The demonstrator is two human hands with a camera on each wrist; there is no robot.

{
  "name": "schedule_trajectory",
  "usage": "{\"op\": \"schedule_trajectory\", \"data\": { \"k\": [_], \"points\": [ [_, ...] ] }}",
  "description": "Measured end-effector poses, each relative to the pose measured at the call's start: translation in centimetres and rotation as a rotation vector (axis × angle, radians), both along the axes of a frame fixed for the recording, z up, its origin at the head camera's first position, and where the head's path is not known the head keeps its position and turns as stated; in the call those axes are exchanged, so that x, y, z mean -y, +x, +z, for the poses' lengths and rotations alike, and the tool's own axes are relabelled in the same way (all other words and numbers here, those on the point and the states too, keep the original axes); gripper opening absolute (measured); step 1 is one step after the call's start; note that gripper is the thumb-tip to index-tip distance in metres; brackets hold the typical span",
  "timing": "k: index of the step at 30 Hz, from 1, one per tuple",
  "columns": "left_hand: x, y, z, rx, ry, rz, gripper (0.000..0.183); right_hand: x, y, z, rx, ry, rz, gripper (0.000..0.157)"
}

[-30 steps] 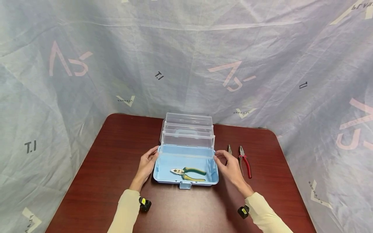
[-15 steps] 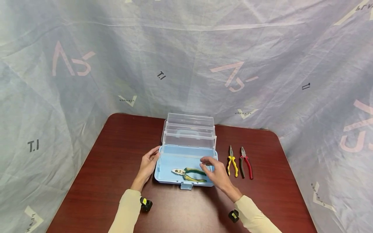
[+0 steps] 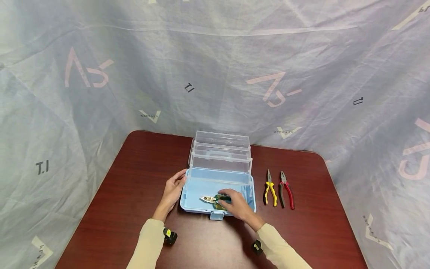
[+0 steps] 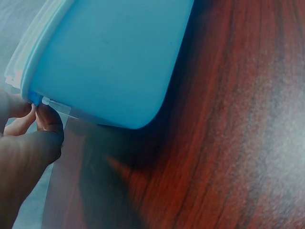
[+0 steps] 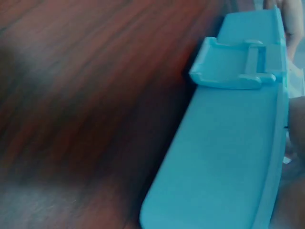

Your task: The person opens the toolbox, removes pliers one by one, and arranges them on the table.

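An open light-blue toolbox (image 3: pixel 198 186) with clear tiered trays stands on the table. At its back left corner my left hand (image 3: pixel 173 192) pinches the rim, thumb and fingers together, as the left wrist view shows. Inside lies a pair of combination pliers (image 3: pixel 207 199) with green and yellow handles, its metal nose pointing left. My right hand (image 3: pixel 236 204) reaches over the front rim and holds the pliers by the handles, finger and thumb either side of the upper one. Part of the handles is hidden under that hand, and the right wrist view shows mostly the box's front wall (image 5: pixel 224 152).
Right of the box lie yellow-and-black long-nose pliers (image 3: pixel 270 188) and red-and-black pliers (image 3: pixel 287 190). The clear trays (image 3: pixel 221 151) and raised lid stand at the back of the box. A front latch (image 3: pixel 216 216) hangs down. Grey cloth (image 3: pixel 215 74) surrounds the dark red table (image 3: pixel 134 179).
My right hand has left the box's right rim and moved left and down into the box, onto the pliers' handles. The left hand stays on the rim.
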State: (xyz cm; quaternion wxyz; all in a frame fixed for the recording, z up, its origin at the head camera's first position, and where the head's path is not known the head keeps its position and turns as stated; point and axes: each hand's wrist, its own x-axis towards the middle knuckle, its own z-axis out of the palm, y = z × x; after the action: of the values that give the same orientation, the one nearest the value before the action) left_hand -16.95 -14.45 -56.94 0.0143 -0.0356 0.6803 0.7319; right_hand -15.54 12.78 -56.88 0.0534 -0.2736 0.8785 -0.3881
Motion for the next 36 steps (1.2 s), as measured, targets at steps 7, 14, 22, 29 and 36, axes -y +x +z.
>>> {"op": "schedule_trajectory", "data": {
  "k": [7,14,22,29,36],
  "points": [
    [-0.1,0.0,0.0,0.012,-0.006,0.007,0.04,0.7,-1.3,0.4,0.083,0.115,0.127,0.036],
    [-0.2,0.2,0.2,0.017,-0.01,0.0,0.04,1.2,-2.0,0.5,0.074,0.253,0.161,0.041],
    [0.0,0.3,0.2,0.014,0.002,-0.01,0.041,1.6,-1.9,0.5,0.059,0.228,0.168,0.028],
    [0.0,0.3,0.3,0.014,0.005,-0.013,0.04,1.1,-1.4,0.8,-0.032,0.19,0.136,0.025],
    [-0.1,0.2,0.3,0.009,0.009,-0.009,0.04,-0.2,-0.8,1.5,-0.116,0.193,0.116,0.023]
  ]
}}
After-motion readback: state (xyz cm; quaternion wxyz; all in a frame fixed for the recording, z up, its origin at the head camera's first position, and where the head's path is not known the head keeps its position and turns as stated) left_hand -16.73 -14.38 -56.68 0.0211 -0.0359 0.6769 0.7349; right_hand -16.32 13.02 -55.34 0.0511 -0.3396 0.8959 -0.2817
